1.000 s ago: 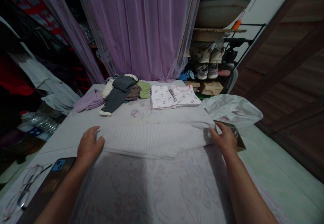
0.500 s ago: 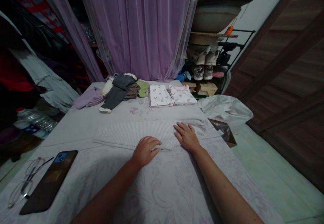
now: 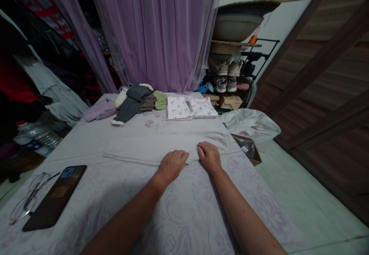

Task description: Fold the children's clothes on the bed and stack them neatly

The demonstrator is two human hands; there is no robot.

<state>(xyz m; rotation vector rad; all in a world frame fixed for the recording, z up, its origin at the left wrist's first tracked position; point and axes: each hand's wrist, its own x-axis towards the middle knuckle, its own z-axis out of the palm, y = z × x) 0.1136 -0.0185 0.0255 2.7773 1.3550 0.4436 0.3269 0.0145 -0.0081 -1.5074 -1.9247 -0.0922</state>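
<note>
A pale ribbed cloth [image 3: 150, 147], folded into a long strip, lies across the patterned bed cover [image 3: 184, 216]. My left hand [image 3: 172, 164] rests on its near edge at the middle, fingers curled down onto the fabric. My right hand [image 3: 209, 156] sits right beside it on the same edge, fingers also curled over the cloth. The two hands are almost touching.
Two folded printed garments [image 3: 190, 108] lie at the far side next to a heap of unfolded clothes [image 3: 135, 103]. A phone [image 3: 56, 196] and glasses [image 3: 25, 203] lie at the left. A plastic bag [image 3: 250, 122] is at the right edge, a shoe rack [image 3: 230, 78] beyond.
Both hands have come in from the ends of the cloth to its middle. Over the last half second the right hand's fingers curled and the hands drew closer together.
</note>
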